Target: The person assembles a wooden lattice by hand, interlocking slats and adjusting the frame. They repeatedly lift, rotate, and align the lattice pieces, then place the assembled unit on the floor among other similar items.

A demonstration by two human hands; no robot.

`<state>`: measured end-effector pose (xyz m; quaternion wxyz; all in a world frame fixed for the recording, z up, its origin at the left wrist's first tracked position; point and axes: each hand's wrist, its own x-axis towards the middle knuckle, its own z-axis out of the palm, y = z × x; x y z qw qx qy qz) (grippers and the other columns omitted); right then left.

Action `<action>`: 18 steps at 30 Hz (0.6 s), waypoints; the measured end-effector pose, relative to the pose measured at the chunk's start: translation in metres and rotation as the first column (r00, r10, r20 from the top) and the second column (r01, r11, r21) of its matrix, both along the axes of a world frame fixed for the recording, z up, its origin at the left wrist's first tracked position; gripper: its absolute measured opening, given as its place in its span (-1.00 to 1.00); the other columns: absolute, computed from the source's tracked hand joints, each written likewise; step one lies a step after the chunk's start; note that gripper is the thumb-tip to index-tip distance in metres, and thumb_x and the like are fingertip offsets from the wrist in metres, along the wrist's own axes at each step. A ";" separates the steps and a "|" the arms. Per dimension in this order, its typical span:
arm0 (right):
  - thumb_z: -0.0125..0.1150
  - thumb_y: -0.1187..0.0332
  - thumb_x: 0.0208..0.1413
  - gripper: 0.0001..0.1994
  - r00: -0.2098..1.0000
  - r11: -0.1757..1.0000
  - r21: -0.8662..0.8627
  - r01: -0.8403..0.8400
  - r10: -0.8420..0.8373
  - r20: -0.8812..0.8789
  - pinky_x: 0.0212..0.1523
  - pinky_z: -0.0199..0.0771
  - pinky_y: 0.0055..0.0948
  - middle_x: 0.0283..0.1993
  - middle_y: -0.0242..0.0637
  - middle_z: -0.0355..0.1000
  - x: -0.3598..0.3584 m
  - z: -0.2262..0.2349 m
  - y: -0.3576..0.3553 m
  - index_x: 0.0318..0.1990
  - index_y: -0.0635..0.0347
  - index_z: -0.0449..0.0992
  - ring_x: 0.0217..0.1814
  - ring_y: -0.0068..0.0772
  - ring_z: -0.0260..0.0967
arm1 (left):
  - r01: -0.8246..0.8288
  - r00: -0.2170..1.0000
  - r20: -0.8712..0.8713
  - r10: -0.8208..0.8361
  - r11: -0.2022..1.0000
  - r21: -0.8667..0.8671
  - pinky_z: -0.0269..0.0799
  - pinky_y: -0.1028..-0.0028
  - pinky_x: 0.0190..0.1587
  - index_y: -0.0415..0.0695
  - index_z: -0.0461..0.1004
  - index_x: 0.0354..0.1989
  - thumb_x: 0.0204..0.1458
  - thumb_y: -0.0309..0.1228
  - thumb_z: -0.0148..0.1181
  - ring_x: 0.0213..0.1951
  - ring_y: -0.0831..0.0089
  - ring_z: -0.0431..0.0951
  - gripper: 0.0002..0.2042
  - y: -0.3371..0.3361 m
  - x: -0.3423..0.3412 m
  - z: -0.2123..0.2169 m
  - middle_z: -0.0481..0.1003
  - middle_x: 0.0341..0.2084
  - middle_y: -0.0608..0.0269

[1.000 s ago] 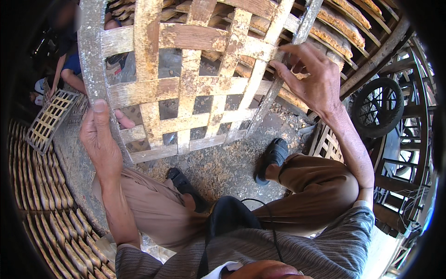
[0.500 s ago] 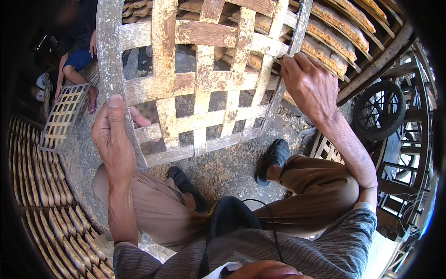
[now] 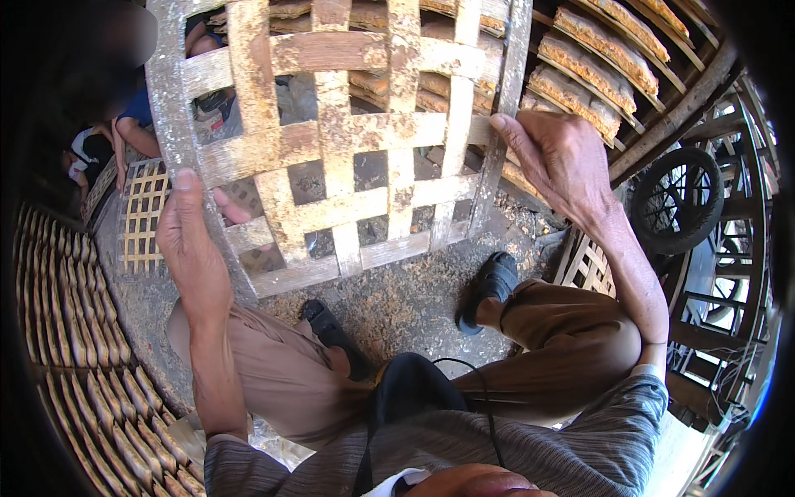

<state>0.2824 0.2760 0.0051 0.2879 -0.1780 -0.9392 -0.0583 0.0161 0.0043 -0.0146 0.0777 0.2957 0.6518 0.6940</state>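
Both left hand (image 3: 197,248) and right hand (image 3: 567,161) clamp a rough, mottled, woven-slat wooden frame (image 3: 339,137).

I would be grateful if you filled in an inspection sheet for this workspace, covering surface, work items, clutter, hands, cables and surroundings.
Surface: grey floor, worn and stained.
Work items: large woven slat frame, raised and tilted, its slats blotched brown.
Clutter: tan crumbs strewn between the dark sandals.
Hands: left hand grips the frame's left rail, thumb in front; right hand has its thumb at the right rail, fingers mostly hidden.
Cables: black cord over the lap; thin wires bunched at far right.
Surroundings: racked orange-brown slabs upper right; spoked wheel at right; smaller lattice frame at left.
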 end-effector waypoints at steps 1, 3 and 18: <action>0.31 0.18 0.28 -0.72 0.998 0.998 -0.001 0.068 -0.068 0.005 -0.53 0.48 -0.18 -0.54 -0.22 0.46 0.004 0.006 -0.002 -0.31 0.21 0.50 -0.61 -0.29 0.46 | -0.024 1.000 0.004 0.024 1.000 -0.001 0.44 0.55 -0.61 -0.16 0.48 -0.33 0.41 0.04 0.00 -0.58 0.58 0.48 -0.53 -0.001 -0.002 -0.002 0.46 -0.58 0.29; 0.33 0.21 0.26 -0.77 0.988 0.998 -0.051 0.032 -0.040 -0.149 -0.48 0.53 -0.20 -0.41 -0.21 0.51 0.005 0.001 0.000 -0.24 0.20 0.53 -0.54 -0.28 0.51 | -0.039 0.999 0.014 0.039 0.999 -0.003 0.44 0.54 -0.60 -0.15 0.48 -0.34 0.40 0.05 0.00 -0.57 0.58 0.47 -0.52 -0.002 -0.003 -0.004 0.46 -0.58 0.30; 0.33 0.30 0.26 -0.78 0.998 0.997 0.056 0.048 -0.045 -0.050 -0.39 0.58 -0.32 -0.30 -0.24 0.55 0.009 0.036 0.015 -0.02 0.16 0.66 -0.40 -0.29 0.60 | 0.004 0.967 -0.252 -0.041 0.989 -0.145 0.30 0.53 -0.27 -0.21 0.53 -0.22 0.47 -0.07 -0.08 -0.44 0.62 0.41 -0.56 -0.006 -0.009 0.009 0.48 -0.58 0.32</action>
